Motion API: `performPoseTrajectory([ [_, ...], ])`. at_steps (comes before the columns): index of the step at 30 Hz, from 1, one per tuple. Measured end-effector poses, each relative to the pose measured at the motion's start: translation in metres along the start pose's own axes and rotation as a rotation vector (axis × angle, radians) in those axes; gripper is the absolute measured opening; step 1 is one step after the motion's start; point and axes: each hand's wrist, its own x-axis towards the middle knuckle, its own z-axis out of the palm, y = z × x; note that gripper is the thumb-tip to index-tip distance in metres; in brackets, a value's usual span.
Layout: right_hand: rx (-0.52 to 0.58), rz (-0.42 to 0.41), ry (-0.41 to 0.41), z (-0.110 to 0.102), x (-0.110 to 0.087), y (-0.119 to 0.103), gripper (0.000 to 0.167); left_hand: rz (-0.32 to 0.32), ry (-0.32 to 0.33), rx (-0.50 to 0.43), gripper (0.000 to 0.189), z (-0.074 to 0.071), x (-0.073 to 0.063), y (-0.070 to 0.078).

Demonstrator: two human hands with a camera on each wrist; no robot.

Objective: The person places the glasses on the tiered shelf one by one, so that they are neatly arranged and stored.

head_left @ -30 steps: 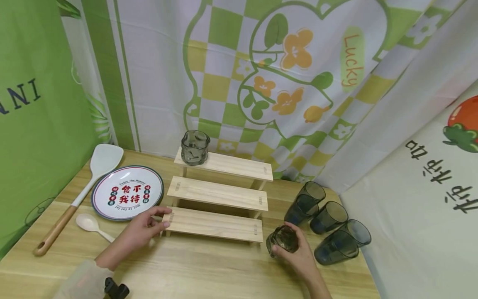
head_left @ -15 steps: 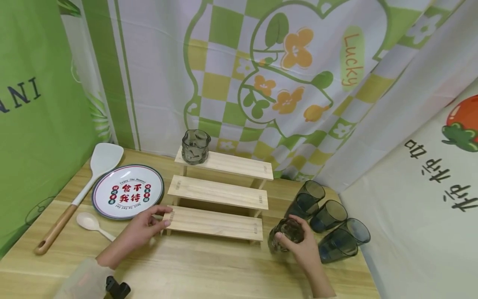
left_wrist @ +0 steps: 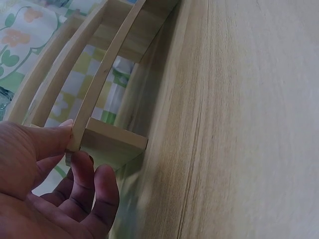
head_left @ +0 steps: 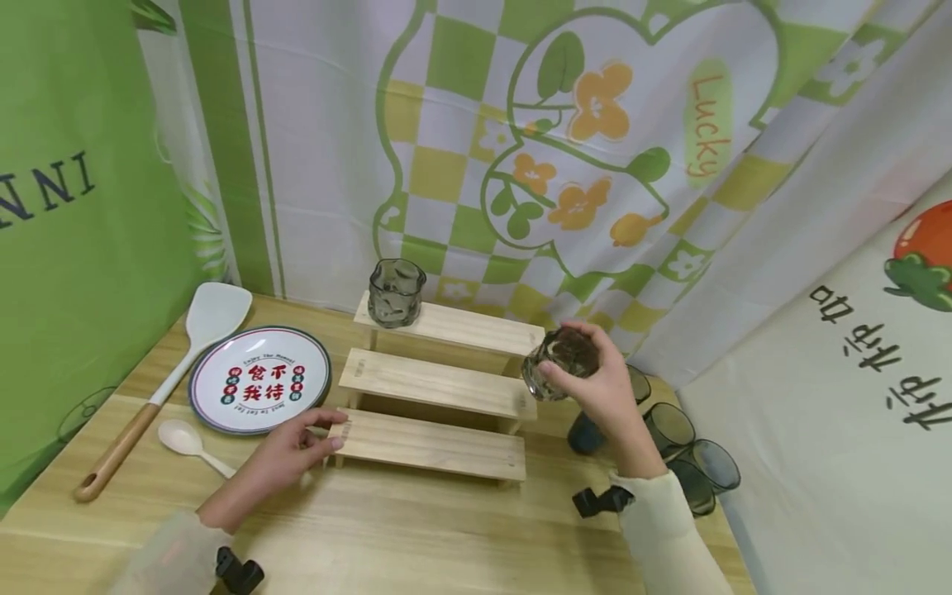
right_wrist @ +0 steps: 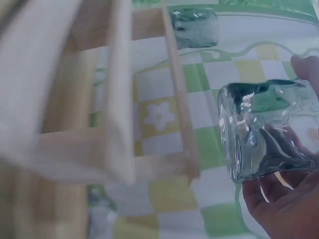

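Observation:
A three-tier wooden rack [head_left: 431, 446] stands in the middle of the table. My left hand [head_left: 286, 454] pinches the left end of its lowest tier, thumb above and a finger beneath in the left wrist view. In my right hand [head_left: 606, 392] is a wavy grey glass cup [head_left: 554, 364], raised by the right end of the upper tiers. The right wrist view has that glass cup [right_wrist: 264, 129] apart from the rack, fingers and thumb curled round it. A matching glass cup [head_left: 396, 293] sits on the left end of the top tier.
Several tall dark glass tumblers [head_left: 668, 426] stand at the right, partly behind my right arm. On the left lie a printed plate [head_left: 260, 405], a white spatula [head_left: 171, 380] with a wooden handle and a pale spoon [head_left: 182, 438]. A patterned curtain [head_left: 446, 173] hangs behind.
My right hand has lifted the glass cup from beside the lowest tier, up and back toward the top tier's right end. My left hand has stayed on the rack.

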Motion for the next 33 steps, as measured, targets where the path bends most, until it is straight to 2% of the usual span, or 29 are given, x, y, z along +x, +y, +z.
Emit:
performPoseTrajectory([
  [3, 0.038, -0.025, -0.007, 0.010, 0.034, -0.005, 0.061, -0.002, 0.003, 0.005, 0.034, 0.000, 0.000, -0.002],
  [6, 0.051, -0.008, -0.027, 0.019, 0.059, -0.003, 0.064, -0.010, -0.002, 0.005, 0.035, 0.002, 0.002, -0.003],
  [9, 0.037, 0.024, -0.063, 0.029, 0.075, 0.000, 0.072, -0.021, 0.001, -0.004, 0.035, 0.003, 0.003, -0.003],
  [13, 0.014, 0.056, -0.093, 0.039, 0.084, 0.006, 0.079, -0.032, 0.001, -0.010, 0.036, 0.003, 0.003, -0.003],
  [18, 0.003, 0.075, -0.112, 0.045, 0.088, 0.009, 0.082, -0.038, 0.006, -0.004, 0.037, -0.001, 0.001, -0.004],
  [24, 0.011, 0.055, -0.163, 0.035, 0.080, 0.010, 0.088, -0.027, 0.012, 0.001, 0.036, 0.000, -0.001, -0.002],
  [27, 0.009, 0.047, -0.165, 0.028, 0.070, 0.008, 0.088, -0.028, 0.003, -0.007, 0.036, 0.001, -0.001, -0.001],
  [33, -0.005, 0.031, -0.124, 0.013, 0.032, 0.002, 0.082, -0.033, 0.002, 0.000, 0.036, 0.000, -0.002, 0.000],
])
